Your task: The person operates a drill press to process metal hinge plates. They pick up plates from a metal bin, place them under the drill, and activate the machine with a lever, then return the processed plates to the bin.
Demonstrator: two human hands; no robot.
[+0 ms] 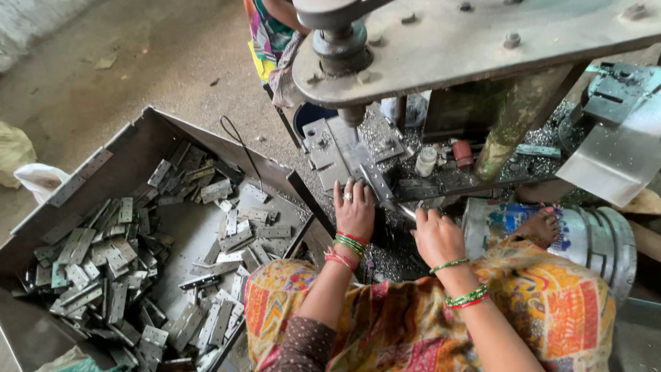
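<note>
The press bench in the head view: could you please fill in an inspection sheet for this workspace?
Surface: press bed, grey and strewn with metal chips.
Job's things: hinge plate on the bed under the left hand's fingers; metal tray beside it, heaped with grey hinges.
Clutter: small white bottle, red part, printed metal drum with a bare foot on it.
Grippers: left hand flat on the plate; right hand closed on a thin metal tool.
Cables: black wire loop at the tray wall.
Surroundings: concrete floor, white bag, another person's patterned garment.
</note>
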